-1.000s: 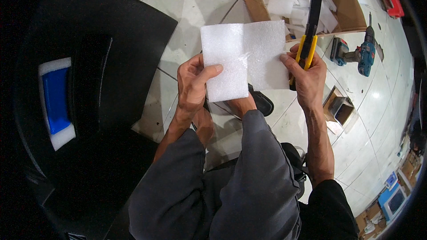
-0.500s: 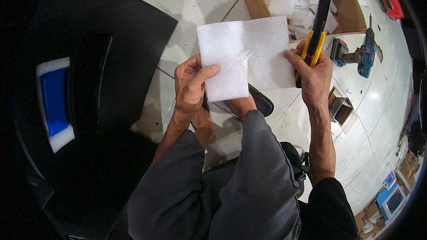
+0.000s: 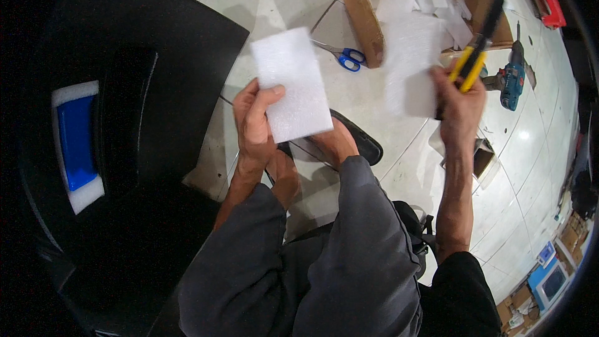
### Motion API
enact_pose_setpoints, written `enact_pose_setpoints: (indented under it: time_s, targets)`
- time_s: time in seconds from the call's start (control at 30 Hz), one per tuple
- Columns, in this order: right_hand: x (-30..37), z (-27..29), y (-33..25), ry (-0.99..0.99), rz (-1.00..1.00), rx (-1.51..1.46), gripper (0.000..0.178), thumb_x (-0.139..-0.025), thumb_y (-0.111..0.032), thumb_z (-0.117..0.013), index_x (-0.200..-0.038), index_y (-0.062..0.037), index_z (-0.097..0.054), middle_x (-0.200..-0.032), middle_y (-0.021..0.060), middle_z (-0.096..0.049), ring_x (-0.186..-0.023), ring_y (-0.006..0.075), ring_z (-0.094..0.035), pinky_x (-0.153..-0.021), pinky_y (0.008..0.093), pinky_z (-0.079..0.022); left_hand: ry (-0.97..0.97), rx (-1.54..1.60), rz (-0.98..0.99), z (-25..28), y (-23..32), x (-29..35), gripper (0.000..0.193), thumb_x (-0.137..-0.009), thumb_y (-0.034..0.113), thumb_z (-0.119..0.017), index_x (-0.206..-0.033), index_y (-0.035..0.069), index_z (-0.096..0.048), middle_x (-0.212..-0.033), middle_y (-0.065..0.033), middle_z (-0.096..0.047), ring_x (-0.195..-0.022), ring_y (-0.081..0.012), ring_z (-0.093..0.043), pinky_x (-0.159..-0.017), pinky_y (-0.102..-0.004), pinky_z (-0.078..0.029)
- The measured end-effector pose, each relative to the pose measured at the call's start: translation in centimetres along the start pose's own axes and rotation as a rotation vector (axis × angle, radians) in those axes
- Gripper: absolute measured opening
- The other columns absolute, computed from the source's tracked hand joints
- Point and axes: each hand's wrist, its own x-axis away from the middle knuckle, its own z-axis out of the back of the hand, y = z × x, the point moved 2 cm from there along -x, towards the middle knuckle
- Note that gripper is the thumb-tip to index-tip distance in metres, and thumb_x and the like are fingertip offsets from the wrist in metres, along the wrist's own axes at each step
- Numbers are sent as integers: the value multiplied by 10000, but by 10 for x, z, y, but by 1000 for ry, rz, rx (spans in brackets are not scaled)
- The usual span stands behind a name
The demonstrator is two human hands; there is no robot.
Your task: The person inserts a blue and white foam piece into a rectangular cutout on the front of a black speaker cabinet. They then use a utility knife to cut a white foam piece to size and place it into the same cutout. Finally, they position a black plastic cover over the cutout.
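Note:
My left hand (image 3: 254, 118) grips a white foam sheet (image 3: 293, 84) by its left edge, thumb on top. My right hand (image 3: 462, 106) is closed round a yellow-and-black utility knife (image 3: 471, 65), whose long dark blade points up and away. Between the thumb and fingers of that same hand is a second white foam sheet (image 3: 410, 65), slightly blurred. The two sheets are apart, with a gap of floor between them. Beyond the second sheet stands an open cardboard box (image 3: 364, 22) with several white foam pieces in it.
Blue-handled scissors (image 3: 351, 59) lie on the tiled floor beside the box. Right of it are a cordless drill (image 3: 513, 78) and a red-handled object (image 3: 547, 5). A large black panel (image 3: 181, 43) fills the left, with a blue piece (image 3: 77, 143) on white foam set in it.
The foam has come apart into two pieces. My right hand has moved right with one piece and the knife; my left has shifted slightly left with the other. The scissors have come into view.

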Motion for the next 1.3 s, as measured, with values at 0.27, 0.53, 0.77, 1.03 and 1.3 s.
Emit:
enact_pose_setpoints:
  time_s: [0.27, 0.53, 0.77, 1.03, 1.3]
  targets:
    - [-55, 28, 10, 255, -65, -148, 216, -850, -135, -745, -963, -22, -601, -783, 51, -629, -684, 117, -596, -626, 263, -485, -61, -75, -57, 0, -9, 2, 318, -888, 141, -650, -1083, -108, -614, -1001, -176, -681, -873, -170, -660, -816, -288, -509]
    - [-23, 6, 39, 191, -28, 82, 222, -909, -235, -684, -820, -40, -629, -598, 0, -547, -512, 77, -521, -473, 237, -404, -45, -70, -5, 4, -15, 0, 325, -900, 139, -648, -1110, -104, -598, -1008, -162, -680, -904, -176, -657, -845, -298, -507]
    - [48, -59, 17, -336, -237, -96, 291, -936, -264, -670, -1068, -6, -646, -721, 17, -623, -541, 51, -483, -482, 221, -387, -90, -217, -47, -3, -18, 4, 349, -884, 141, -658, -1126, -92, -565, -997, -169, -670, -878, -182, -663, -813, -302, -521]
    - [65, -56, 30, -324, 538, 426, 344, -910, -219, -663, -1196, -39, -599, -794, 91, -604, -693, 231, -595, -609, 369, -486, -5, -91, 59, -2, -16, 2, 431, -889, 168, -628, -1229, -57, -488, -1006, -148, -645, -887, -178, -663, -794, -303, -534]
    - [73, -40, 29, -388, 653, 817, 562, -834, -330, -727, -1335, -125, -572, -924, 66, -588, -824, 220, -565, -662, 338, -483, -40, 77, 151, -4, -10, 2, 438, -881, 116, -616, -1248, -55, -448, -1121, -173, -611, -1002, -184, -632, -878, -305, -505]
